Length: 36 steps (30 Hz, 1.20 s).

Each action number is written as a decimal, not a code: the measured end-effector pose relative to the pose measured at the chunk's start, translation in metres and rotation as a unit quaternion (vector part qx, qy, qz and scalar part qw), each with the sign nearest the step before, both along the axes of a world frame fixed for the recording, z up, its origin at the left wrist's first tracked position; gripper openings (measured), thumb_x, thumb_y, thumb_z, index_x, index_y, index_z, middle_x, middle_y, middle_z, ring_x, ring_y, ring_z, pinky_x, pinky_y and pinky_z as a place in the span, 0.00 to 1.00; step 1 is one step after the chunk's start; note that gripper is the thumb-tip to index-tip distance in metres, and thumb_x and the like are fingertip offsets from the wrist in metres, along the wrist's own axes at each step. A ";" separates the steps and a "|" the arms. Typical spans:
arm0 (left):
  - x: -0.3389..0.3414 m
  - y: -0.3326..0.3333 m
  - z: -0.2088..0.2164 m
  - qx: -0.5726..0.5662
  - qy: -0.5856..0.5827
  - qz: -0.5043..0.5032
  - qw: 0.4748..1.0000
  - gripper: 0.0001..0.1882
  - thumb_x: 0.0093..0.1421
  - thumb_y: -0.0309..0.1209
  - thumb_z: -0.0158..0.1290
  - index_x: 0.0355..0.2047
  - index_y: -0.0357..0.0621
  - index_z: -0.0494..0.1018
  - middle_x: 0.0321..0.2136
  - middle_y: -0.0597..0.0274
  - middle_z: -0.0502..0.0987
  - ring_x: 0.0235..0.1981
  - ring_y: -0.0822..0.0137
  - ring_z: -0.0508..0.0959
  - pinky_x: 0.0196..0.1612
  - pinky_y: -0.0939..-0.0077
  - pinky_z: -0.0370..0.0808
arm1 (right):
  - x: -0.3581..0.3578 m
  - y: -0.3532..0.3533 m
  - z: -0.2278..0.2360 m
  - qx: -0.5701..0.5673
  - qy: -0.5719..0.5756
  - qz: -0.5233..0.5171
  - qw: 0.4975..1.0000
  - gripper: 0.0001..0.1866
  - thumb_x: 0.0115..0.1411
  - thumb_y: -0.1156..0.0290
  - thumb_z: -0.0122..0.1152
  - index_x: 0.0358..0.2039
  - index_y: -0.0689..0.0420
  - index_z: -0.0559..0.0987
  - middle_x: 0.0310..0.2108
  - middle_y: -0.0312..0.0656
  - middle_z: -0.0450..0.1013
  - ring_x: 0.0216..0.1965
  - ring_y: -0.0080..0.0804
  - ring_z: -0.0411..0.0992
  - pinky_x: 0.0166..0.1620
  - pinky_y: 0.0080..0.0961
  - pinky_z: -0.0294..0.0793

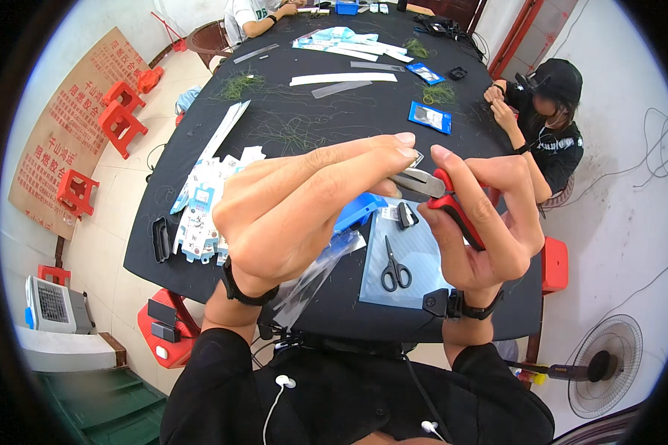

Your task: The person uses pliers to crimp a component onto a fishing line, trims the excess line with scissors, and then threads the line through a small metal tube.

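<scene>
Overhead, head view: right hand (482,222) is wrapped tight around red-handled pliers (441,194), held above the black table (312,119). Left hand (304,200) has fingertips pinched together at the plier tip on a small part, too small to identify. Black scissors (395,265) lie below.

Long black table (312,111) on pale tiled floor (104,245), red stools (122,119) alongside.

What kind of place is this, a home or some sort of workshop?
Most likely a small hand-assembly workshop: several people sit round a long black table strewn with blue packets and wire scraps, while the right hand works red-handled pliers.
</scene>
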<state>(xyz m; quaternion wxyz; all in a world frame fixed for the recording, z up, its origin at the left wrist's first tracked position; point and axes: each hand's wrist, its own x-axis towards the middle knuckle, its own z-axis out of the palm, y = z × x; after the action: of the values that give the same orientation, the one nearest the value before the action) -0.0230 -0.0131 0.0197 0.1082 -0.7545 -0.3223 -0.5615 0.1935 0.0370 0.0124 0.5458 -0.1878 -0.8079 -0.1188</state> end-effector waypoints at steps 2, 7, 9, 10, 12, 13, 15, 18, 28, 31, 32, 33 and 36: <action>-0.001 0.001 -0.001 0.004 0.004 0.003 1.000 0.15 0.57 0.15 0.60 0.45 0.34 0.85 0.41 0.47 0.88 0.36 0.61 0.91 0.37 0.75 0.86 | 0.000 0.000 -0.001 -0.002 -0.002 -0.002 1.000 0.29 0.42 0.63 0.79 0.46 0.64 0.90 0.32 0.41 0.77 0.31 0.30 0.70 0.30 0.24 0.63; -0.001 0.005 -0.002 0.020 -0.001 0.000 1.000 0.16 0.56 0.14 0.59 0.45 0.34 0.86 0.41 0.48 0.88 0.35 0.63 0.90 0.37 0.76 0.86 | 0.002 0.000 -0.003 -0.020 -0.009 0.007 1.000 0.29 0.42 0.65 0.80 0.46 0.66 0.89 0.30 0.43 0.78 0.28 0.30 0.72 0.29 0.23 0.65; -0.001 0.004 -0.002 0.014 0.002 0.011 1.000 0.16 0.56 0.14 0.60 0.45 0.35 0.86 0.40 0.49 0.89 0.35 0.63 0.90 0.36 0.77 0.86 | 0.002 0.000 -0.003 -0.028 -0.010 0.013 0.999 0.29 0.42 0.66 0.80 0.46 0.68 0.89 0.30 0.45 0.78 0.27 0.29 0.72 0.28 0.23 0.65; 0.000 0.004 -0.002 0.013 -0.002 0.007 1.000 0.15 0.57 0.14 0.59 0.45 0.34 0.86 0.40 0.49 0.89 0.34 0.64 0.90 0.35 0.77 0.86 | 0.002 -0.001 -0.003 -0.034 -0.007 0.019 0.999 0.28 0.43 0.66 0.79 0.45 0.69 0.88 0.30 0.45 0.79 0.27 0.29 0.71 0.28 0.23 0.65; 0.001 0.005 -0.002 0.016 -0.003 0.013 1.000 0.11 0.62 0.16 0.58 0.44 0.32 0.85 0.39 0.47 0.89 0.32 0.66 0.90 0.35 0.79 0.85 | 0.001 -0.001 -0.005 -0.052 -0.002 0.023 0.998 0.27 0.45 0.67 0.79 0.44 0.72 0.88 0.30 0.47 0.79 0.26 0.30 0.71 0.29 0.23 0.65; 0.001 0.005 -0.002 0.020 -0.006 0.014 1.000 0.09 0.66 0.17 0.58 0.43 0.31 0.85 0.38 0.46 0.89 0.30 0.67 0.89 0.34 0.79 0.84 | 0.000 0.001 -0.005 -0.043 0.011 0.032 0.998 0.26 0.45 0.69 0.79 0.45 0.70 0.88 0.30 0.46 0.79 0.26 0.31 0.73 0.28 0.23 0.68; 0.003 0.003 -0.003 -0.023 -0.046 0.004 0.999 0.09 0.67 0.18 0.58 0.45 0.30 0.85 0.38 0.46 0.89 0.31 0.69 0.89 0.35 0.79 0.84 | -0.002 0.005 -0.008 -0.035 0.035 0.048 0.998 0.25 0.46 0.71 0.80 0.46 0.67 0.88 0.31 0.46 0.80 0.26 0.32 0.76 0.28 0.22 0.73; 0.007 0.002 -0.005 -0.038 -0.102 -0.021 0.994 0.10 0.68 0.20 0.59 0.47 0.29 0.84 0.37 0.46 0.89 0.30 0.71 0.88 0.34 0.80 0.83 | -0.007 0.008 -0.014 -0.053 0.066 0.090 0.992 0.23 0.49 0.73 0.79 0.46 0.68 0.88 0.31 0.48 0.80 0.27 0.32 0.79 0.29 0.22 0.76; 0.015 -0.016 -0.001 -0.240 -0.257 -0.139 0.926 0.12 0.67 0.15 0.60 0.49 0.32 0.85 0.37 0.56 0.89 0.33 0.80 0.85 0.32 0.88 0.77 | -0.016 0.006 -0.030 -0.146 0.122 0.169 0.967 0.20 0.56 0.73 0.74 0.45 0.74 0.86 0.28 0.48 0.77 0.25 0.30 0.74 0.27 0.23 0.69; 0.017 -0.011 -0.004 -0.231 -0.292 -0.195 0.907 0.12 0.67 0.15 0.59 0.50 0.31 0.84 0.39 0.54 0.89 0.35 0.78 0.85 0.34 0.88 0.78 | -0.017 0.005 -0.032 -0.176 0.137 0.194 0.955 0.19 0.57 0.73 0.71 0.45 0.74 0.86 0.28 0.49 0.78 0.26 0.29 0.74 0.28 0.23 0.69; 0.017 -0.010 -0.005 -0.231 -0.299 -0.205 0.903 0.12 0.68 0.15 0.58 0.50 0.31 0.84 0.40 0.53 0.89 0.36 0.77 0.86 0.35 0.88 0.79 | -0.018 0.004 -0.033 -0.189 0.141 0.200 0.951 0.19 0.57 0.73 0.71 0.46 0.74 0.85 0.28 0.49 0.77 0.26 0.29 0.74 0.28 0.23 0.69; 0.016 -0.011 -0.005 -0.244 -0.298 -0.203 0.901 0.12 0.68 0.14 0.58 0.50 0.30 0.84 0.40 0.52 0.89 0.37 0.76 0.86 0.36 0.87 0.80 | -0.020 0.004 -0.033 -0.199 0.149 0.207 0.946 0.19 0.58 0.73 0.70 0.46 0.74 0.85 0.28 0.49 0.77 0.26 0.29 0.74 0.28 0.23 0.69; 0.017 -0.010 -0.007 -0.248 -0.295 -0.203 0.900 0.13 0.68 0.13 0.57 0.51 0.30 0.83 0.41 0.52 0.89 0.38 0.76 0.86 0.38 0.87 0.81 | -0.020 0.001 -0.032 -0.225 0.147 0.212 0.940 0.19 0.59 0.72 0.69 0.46 0.74 0.85 0.29 0.49 0.78 0.26 0.29 0.74 0.28 0.24 0.69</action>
<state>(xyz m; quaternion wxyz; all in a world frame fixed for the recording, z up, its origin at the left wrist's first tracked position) -0.0058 -0.0235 0.0128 -0.2990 -0.6055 -0.3085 -0.6699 0.1735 0.0377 -0.0192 0.6147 -0.1456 -0.7452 0.2136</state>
